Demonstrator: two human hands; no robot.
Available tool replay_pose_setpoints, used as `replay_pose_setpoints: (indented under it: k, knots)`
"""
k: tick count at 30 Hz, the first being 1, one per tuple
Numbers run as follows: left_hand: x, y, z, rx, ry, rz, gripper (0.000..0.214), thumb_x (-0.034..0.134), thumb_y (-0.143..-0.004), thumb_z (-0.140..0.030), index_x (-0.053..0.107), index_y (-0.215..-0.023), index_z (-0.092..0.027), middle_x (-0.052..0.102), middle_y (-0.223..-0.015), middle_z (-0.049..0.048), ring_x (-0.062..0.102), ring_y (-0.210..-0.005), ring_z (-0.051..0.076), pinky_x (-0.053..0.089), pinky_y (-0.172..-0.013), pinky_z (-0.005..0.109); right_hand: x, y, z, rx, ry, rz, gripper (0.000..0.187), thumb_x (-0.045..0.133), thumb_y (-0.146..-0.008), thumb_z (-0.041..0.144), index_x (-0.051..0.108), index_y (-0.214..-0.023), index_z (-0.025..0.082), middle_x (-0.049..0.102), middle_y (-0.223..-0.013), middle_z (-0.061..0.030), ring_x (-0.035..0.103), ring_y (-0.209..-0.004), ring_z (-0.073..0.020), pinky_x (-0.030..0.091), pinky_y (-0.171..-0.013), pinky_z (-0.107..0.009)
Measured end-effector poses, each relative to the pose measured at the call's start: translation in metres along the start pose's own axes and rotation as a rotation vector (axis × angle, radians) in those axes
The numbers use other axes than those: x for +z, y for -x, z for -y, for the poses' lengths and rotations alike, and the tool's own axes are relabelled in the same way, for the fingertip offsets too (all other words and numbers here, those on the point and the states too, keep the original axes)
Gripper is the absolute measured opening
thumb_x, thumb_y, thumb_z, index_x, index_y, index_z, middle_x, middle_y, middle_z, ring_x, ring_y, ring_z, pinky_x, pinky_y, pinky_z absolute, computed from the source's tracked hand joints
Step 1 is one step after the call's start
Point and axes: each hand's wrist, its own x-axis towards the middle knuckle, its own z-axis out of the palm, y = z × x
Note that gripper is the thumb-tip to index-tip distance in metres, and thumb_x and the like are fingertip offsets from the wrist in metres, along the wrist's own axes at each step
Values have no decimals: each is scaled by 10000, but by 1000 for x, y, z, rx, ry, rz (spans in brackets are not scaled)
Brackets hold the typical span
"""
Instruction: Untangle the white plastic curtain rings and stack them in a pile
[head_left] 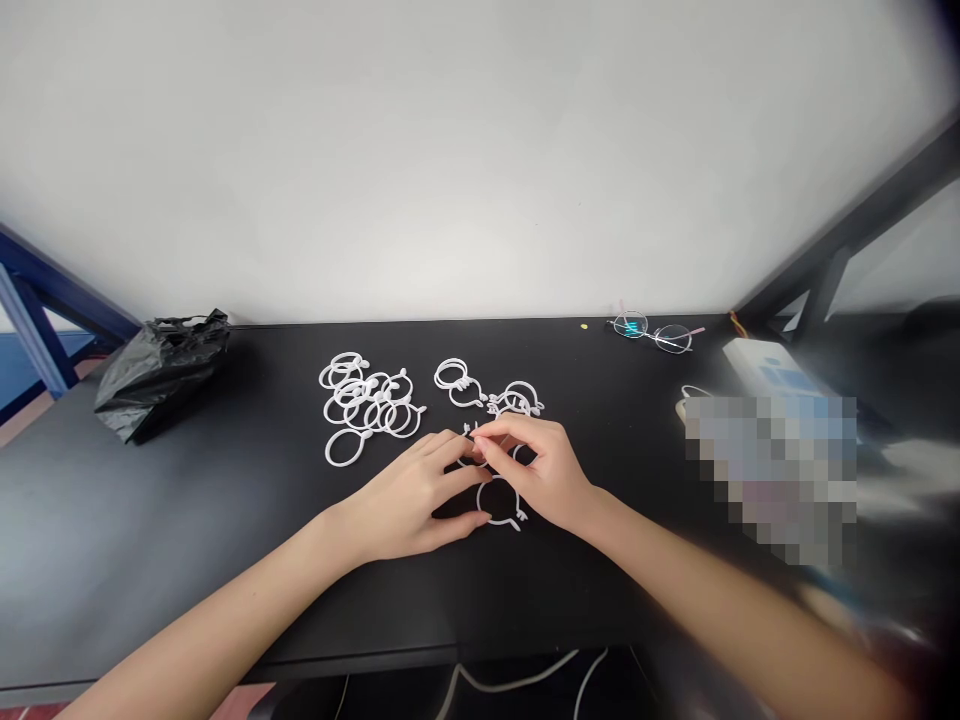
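Note:
My right hand (541, 462) is closed in a pinch, thumb and index fingertips together at the small clip end of a white plastic ring (474, 463), mostly hidden by my fingers. My left hand (420, 490) reaches in from the other side, its thumb and index finger spread apart and its other fingertips close to that same ring. Just below, an opened white ring (499, 523) lies on the table with its left edge by my left thumb and index finger. Behind my right hand are several more opened rings (523, 386).
On the black table (247, 540), a pile of closed white rings (367, 400) lies left of centre. A black plastic bag (165, 370) sits at far left, eyeglasses (652, 332) at back right. A white-and-blue box (769, 365) and a blurred-out item stand at right.

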Motion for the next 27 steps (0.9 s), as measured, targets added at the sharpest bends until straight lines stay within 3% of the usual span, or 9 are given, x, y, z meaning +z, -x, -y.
replay_pose_setpoints:
  k: [4,14,27]
  knots:
    - [1,0,0,26,-28,32,293,609,-920,-403,669,-1108,-187,603,-1051,114,553,-922,241,502,-829,389,0,-1,0,-6,-13,3,111,594,-908,209,705,-900,197,736,-772,-23,718,-696,-157,589,-619,-266]
    - [5,0,5,56,-88,16,168,517,-979,-253,672,-981,-189,604,-991,76,551,-893,210,478,-800,352,1,1,-4,-13,-19,19,107,595,-910,193,702,-910,184,726,-770,-27,711,-695,-149,589,-626,-256]
    - [5,-2,7,-6,-101,14,142,545,-964,-282,615,-955,-159,598,-1006,94,533,-862,217,485,-767,356,0,2,-3,-10,4,52,125,583,-912,163,703,-901,193,730,-795,-19,688,-700,-131,565,-636,-234]
